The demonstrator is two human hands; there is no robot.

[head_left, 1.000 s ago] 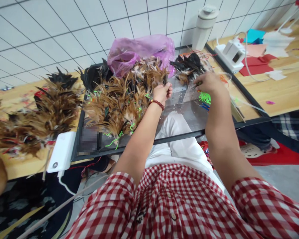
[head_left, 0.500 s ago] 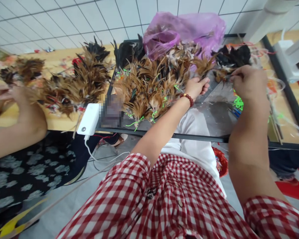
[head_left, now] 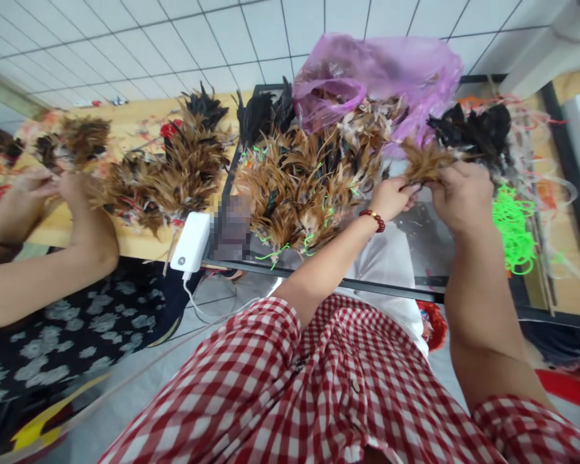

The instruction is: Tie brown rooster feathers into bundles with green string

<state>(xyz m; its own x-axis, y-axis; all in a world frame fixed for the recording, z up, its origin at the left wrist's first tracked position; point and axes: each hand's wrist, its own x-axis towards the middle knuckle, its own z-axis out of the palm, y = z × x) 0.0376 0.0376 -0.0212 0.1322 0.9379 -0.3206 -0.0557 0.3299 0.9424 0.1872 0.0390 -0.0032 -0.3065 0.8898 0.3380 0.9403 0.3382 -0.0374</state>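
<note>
My left hand, with a red bead bracelet at the wrist, is closed on the lower end of a brown feather bunch. My right hand meets it from the right, fingers pinched at the same bunch. Whether a separate feather sits in the right fingers is hidden. Left of my hands lies a large pile of brown feathers with bright green ties. Black feathers lie just beyond my right hand. A tangle of green cord rests right of my right forearm.
A purple plastic bag stands at the back by the tiled wall. A white power bank with a cable lies at the tray's left edge. At the far left, another person's hands work beside more feathers.
My right hand has moved left from the black feathers to the brown bunch at my left hand, and the green cord is now more exposed. The view has shifted slightly.
</note>
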